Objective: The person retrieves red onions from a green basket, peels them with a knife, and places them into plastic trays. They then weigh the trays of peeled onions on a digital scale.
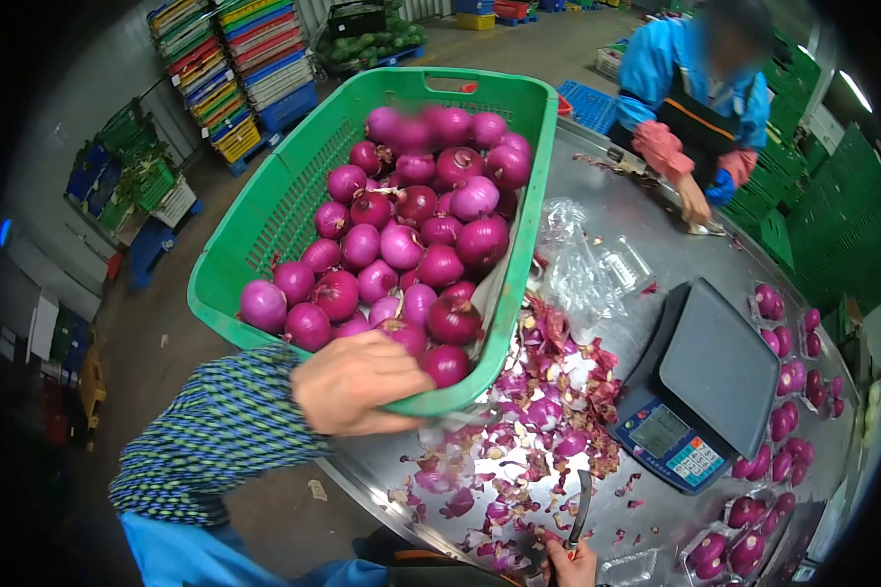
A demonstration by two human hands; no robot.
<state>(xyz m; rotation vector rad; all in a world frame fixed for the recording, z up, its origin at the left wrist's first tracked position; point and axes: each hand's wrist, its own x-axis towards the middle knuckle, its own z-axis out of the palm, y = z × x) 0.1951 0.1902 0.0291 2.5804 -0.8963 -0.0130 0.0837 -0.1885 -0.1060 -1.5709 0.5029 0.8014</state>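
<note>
My left hand (362,383), in a patterned sleeve, is closed around the near rim of a green plastic crate (235,230). The crate is heaped with red onions (401,247) and leans over the left edge of the metal table. Low in the view, my right hand (570,567) grips a small knife (581,514) with its curved blade pointing up. Onion skins and trimmings (543,406) lie scattered between the crate and the knife.
A scale (700,382) stands on the metal table (636,259), with packed onions (788,391) along the right edge. Clear plastic packaging (587,264) lies behind the peelings. Across the table a co-worker (695,108) bends over. Stacked crates (255,68) stand at the back left.
</note>
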